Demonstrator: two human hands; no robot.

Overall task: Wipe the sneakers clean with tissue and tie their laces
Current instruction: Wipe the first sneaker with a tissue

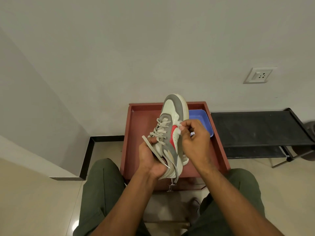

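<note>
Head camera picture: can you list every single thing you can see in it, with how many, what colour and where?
sneaker: one, white, grey and red, held up over the table, laces loose
tissue: one, white, pressed on the sneaker's side
table: one, reddish brown with a raised rim, in front of the knees
tray: one, blue, on the table's far right
rack: one, black, right of the table
wall socket: one, white, on the wall above the rack
trousers: green, both legs, bottom
left hand: grip round the sneaker's heel end
right hand: pinches the tissue
</note>
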